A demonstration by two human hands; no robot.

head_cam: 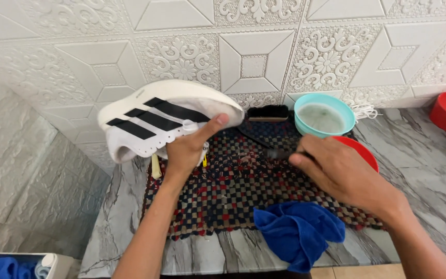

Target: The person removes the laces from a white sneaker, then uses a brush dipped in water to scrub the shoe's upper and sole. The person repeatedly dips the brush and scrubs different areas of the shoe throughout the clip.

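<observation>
1. The marble counter (pixel 414 170) carries everything; a checked woven mat (pixel 233 191) covers its middle, running from the back wall toward the front edge.
2. The white shoe with black stripes (pixel 156 116) is held up off the mat near the counter's back-left corner, tipped on its side with the sole turned upward and toward the wall. The work in hand looks like cleaning it, so it should stay over the mat, where drips land on the weave rather than the stone.
3. The left hand (pixel 189 147) is clamped on the shoe from below, thumb stretched along the upper. A firm hold near the middle of the shoe keeps it from twisting under any pressure.
4. The right hand (pixel 341 170) hovers over the mat's right half, fingers curled together around something thin and dark; the blur hides it, possibly a small brush, so I cannot tell what it grips.
5. A blue cloth (pixel 298 232) lies bunched at the counter's front edge, overlapping the mat, close enough for wiping.
6. A turquoise bowl (pixel 323 114) of cloudy water stands by the back edge, touching a red bowl (pixel 362 150) partly hidden by the right hand; reaching past them calls for care.
7. A black brush (pixel 268 112) rests against the back wall, just beside the turquoise bowl.
</observation>
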